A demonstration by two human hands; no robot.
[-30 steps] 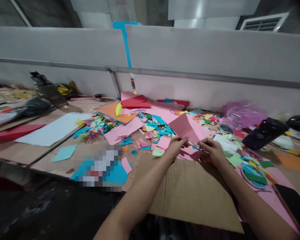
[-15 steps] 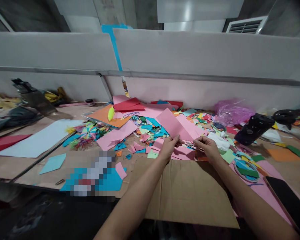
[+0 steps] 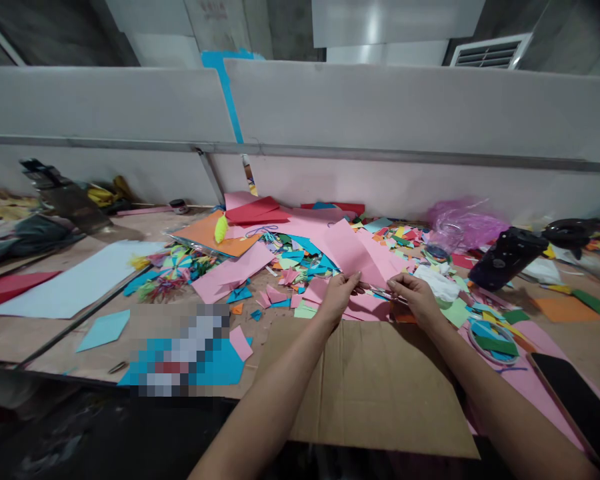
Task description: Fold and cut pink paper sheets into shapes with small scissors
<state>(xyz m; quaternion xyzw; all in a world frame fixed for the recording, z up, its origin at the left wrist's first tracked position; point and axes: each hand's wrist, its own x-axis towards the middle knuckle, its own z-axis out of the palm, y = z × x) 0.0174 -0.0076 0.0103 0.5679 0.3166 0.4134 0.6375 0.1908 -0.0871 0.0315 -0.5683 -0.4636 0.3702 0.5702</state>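
A sheet of pink paper point(image 3: 351, 248) is held up, bent along its middle, over the heap of coloured scraps. My left hand point(image 3: 339, 299) pinches its lower edge between thumb and fingers. At the lower right corner, my right hand point(image 3: 416, 297) has thumb and forefinger pressed together on the sheet. Something thin lies between the two hands, too small to make out. Below them is a piece of brown cardboard point(image 3: 375, 393), and more pink paper point(image 3: 365, 308) lies just behind its far edge.
To the right are a dark bottle point(image 3: 507, 257), a phone point(image 3: 573, 393), a roll of tape point(image 3: 493, 340) and a purple plastic bag point(image 3: 467, 223). On the left lie a white sheet point(image 3: 80, 277), a tinsel bundle point(image 3: 175, 267) and a grey bottle point(image 3: 65, 200). A white partition point(image 3: 405, 107) stands behind.
The pink sheet has dipped slightly, and its bend shows more. Both hands stay nearly in place, with the fingers of the right shifting a little.
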